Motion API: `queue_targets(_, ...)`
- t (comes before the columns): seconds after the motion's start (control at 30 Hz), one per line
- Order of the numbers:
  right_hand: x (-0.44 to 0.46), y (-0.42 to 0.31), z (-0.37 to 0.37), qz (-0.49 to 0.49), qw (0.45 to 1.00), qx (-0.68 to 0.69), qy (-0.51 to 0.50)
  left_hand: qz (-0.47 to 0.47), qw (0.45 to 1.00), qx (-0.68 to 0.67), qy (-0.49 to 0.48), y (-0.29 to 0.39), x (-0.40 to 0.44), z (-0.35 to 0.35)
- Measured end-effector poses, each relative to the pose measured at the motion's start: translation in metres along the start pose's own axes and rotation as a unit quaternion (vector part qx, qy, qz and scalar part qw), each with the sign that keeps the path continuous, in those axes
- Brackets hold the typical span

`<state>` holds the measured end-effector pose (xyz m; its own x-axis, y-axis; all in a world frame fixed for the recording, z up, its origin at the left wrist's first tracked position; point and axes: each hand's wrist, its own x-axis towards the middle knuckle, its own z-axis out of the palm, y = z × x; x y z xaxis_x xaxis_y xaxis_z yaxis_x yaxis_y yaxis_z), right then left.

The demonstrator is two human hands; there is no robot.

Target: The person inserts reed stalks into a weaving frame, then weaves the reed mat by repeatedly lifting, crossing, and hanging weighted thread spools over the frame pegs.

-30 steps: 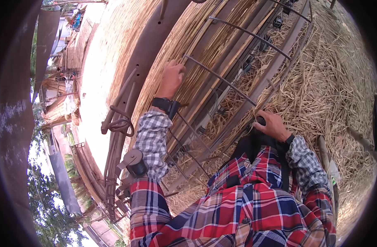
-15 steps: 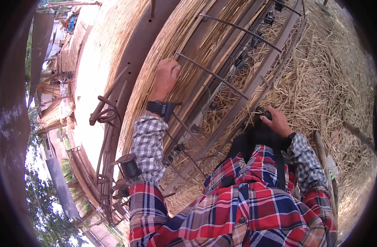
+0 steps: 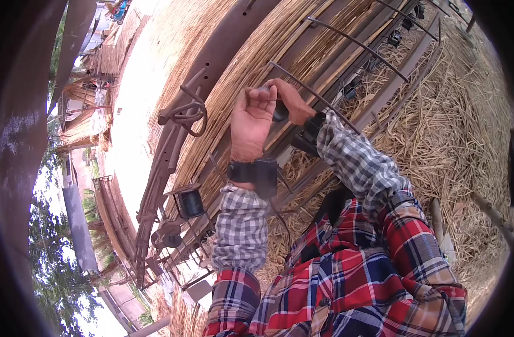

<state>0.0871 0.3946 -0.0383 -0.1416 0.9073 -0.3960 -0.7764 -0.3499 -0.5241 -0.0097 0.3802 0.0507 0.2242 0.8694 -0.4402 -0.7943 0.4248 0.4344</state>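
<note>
My left hand (image 3: 251, 126) is raised palm up over the long straw stalks (image 3: 240, 76), its fingers curled inward. My right hand (image 3: 292, 102) meets it from the right, with fingertips touching or nearly touching the left fingers. A dark rounded object (image 3: 280, 112) sits partly hidden under the right hand, which appears to grip it. What lies between the fingertips is too small to make out. Beside the hands, a thin metal rod (image 3: 305, 86) crosses the stalks at a slant.
Spools of dark thread (image 3: 191, 203) stand on the machine's left side near my left forearm. A curved brown metal beam (image 3: 216, 53) and a bent metal handle (image 3: 184, 115) are farther left. Loose straw (image 3: 431, 123) covers the ground at right, with a wooden pole (image 3: 492, 216).
My right hand has moved up and left from near my lap to my left hand. My left hand has turned palm up and shifted right. The view has shifted too.
</note>
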Motion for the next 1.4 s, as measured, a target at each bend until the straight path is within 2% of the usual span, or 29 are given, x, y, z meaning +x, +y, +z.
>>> queue_targets(0.03, 0.007, -0.001, 0.004, 0.002, 1.0, 0.0, -0.004, 0.005, 1.0, 0.0, 0.001, -0.004, 0.001, -0.008)
queue_targets(0.1, 0.016, -0.002, 0.011, 0.079, 0.989, 0.126, 0.014, 0.083, 0.993, -0.013, 0.078, -0.015, -0.008, -0.01)
queue_targets(0.13, 0.018, -0.003, 0.013, 0.096, 0.983, 0.155, 0.022, 0.089, 0.99, -0.021, 0.104, -0.018, -0.01, -0.011)
queue_targets(0.17, 0.019, -0.002, 0.013, 0.098, 0.983, 0.153, 0.018, 0.093, 0.99, -0.023, 0.103, -0.018, -0.011, -0.021)
queue_targets(0.23, 0.02, -0.004, 0.013, 0.069, 0.976, 0.206, 0.001, 0.081, 0.997, -0.001, 0.014, -0.017, -0.013, -0.046)
queue_targets(0.27, 0.023, -0.003, 0.012, 0.035, 0.974, 0.218, -0.047, 0.088, 0.996, 0.012, 0.024, -0.017, -0.015, -0.045)
queue_targets(0.3, 0.026, -0.001, 0.012, 0.036, 0.974, 0.217, -0.049, 0.091, 0.995, 0.012, 0.024, -0.016, -0.017, -0.045)
queue_targets(0.37, 0.03, 0.001, 0.011, 0.086, 0.913, 0.367, -0.156, 0.075, 0.99, 0.098, 0.07, -0.014, -0.019, -0.044)
queue_targets(0.4, 0.03, 0.001, 0.011, 0.087, 0.913, 0.367, -0.157, 0.076, 0.99, 0.098, 0.071, -0.011, -0.019, -0.043)
queue_targets(0.47, 0.029, 0.005, 0.008, 0.175, 0.812, 0.475, -0.289, 0.095, 0.976, 0.166, 0.104, -0.003, -0.019, -0.038)
queue_targets(0.5, 0.026, 0.008, 0.004, 0.175, 0.812, 0.475, -0.289, 0.095, 0.976, 0.166, 0.105, 0.002, -0.021, -0.035)
queue_targets(0.57, 0.015, 0.014, -0.015, 0.129, 0.875, 0.345, -0.315, 0.173, 0.923, 0.319, 0.131, 0.009, -0.023, -0.028)
queue_targets(0.63, -0.003, 0.019, -0.03, 0.142, 0.881, 0.347, -0.291, 0.194, 0.91, 0.354, 0.093, 0.015, -0.02, -0.028)
queue_targets(0.7, -0.017, 0.023, -0.04, 0.196, 0.905, 0.352, -0.135, 0.181, 0.849, 0.496, 0.026, 0.015, -0.018, -0.018)
queue_targets(0.73, -0.022, 0.022, -0.046, 0.202, 0.912, 0.324, -0.149, 0.187, 0.798, 0.572, 0.006, 0.018, -0.014, -0.017)
queue_targets(0.77, -0.029, 0.02, -0.053, 0.201, 0.912, 0.325, -0.147, 0.185, 0.799, 0.573, 0.005, 0.02, -0.01, -0.014)
queue_targets(0.8, -0.039, 0.014, -0.062, 0.181, 0.961, 0.171, -0.117, 0.228, 0.733, 0.641, -0.012, 0.02, -0.005, -0.012)
queue_targets(0.83, -0.049, 0.008, -0.071, 0.158, 0.984, 0.013, -0.083, 0.269, 0.659, 0.702, -0.029, 0.021, -0.001, -0.008)
queue_targets(0.87, -0.063, -0.004, -0.075, 0.121, 0.982, -0.135, -0.061, 0.236, 0.611, 0.755, -0.022, 0.027, 0.003, -0.007)
queue_targets(0.9, -0.069, 0.003, -0.092, 0.121, 0.982, -0.136, -0.059, 0.236, 0.612, 0.755, -0.022, 0.03, 0.006, -0.008)
queue_targets(0.93, -0.075, 0.012, -0.111, 0.004, 0.954, -0.297, -0.036, 0.207, 0.565, 0.798, -0.036, 0.031, 0.01, -0.008)
queue_targets(0.97, -0.083, 0.018, -0.127, -0.111, 0.888, -0.445, -0.01, 0.178, 0.515, 0.837, -0.05, 0.032, 0.014, -0.011)
queue_targets(1.0, -0.097, 0.014, -0.135, -0.113, 0.888, -0.445, -0.006, 0.168, 0.502, 0.845, -0.073, 0.031, 0.018, -0.017)
queue_targets(1.03, -0.112, 0.01, -0.143, -0.111, 0.839, -0.532, -0.002, 0.167, 0.501, 0.846, -0.077, 0.029, 0.023, -0.023)
queue_targets(1.07, -0.128, 0.006, -0.146, -0.106, 0.782, -0.614, 0.001, 0.204, 0.442, 0.867, -0.107, 0.024, 0.025, -0.027)
queue_targets(1.1, -0.143, 0.001, -0.146, -0.106, 0.782, -0.614, 0.004, 0.242, 0.381, 0.882, -0.137, 0.021, 0.027, -0.033)
queue_targets(1.23, -0.186, -0.005, -0.145, -0.111, 0.788, -0.605, -0.018, 0.28, 0.373, 0.869, -0.164, 0.01, 0.04, -0.04)
queue_targets(1.3, -0.198, -0.005, -0.142, -0.1, 0.798, -0.594, -0.017, 0.186, 0.46, 0.863, -0.095, 0.004, 0.039, -0.027)
queue_targets(1.4, -0.214, -0.006, -0.132, -0.112, 0.829, -0.548, -0.019, 0.209, 0.485, 0.843, -0.1, 0.0, 0.04, -0.026)
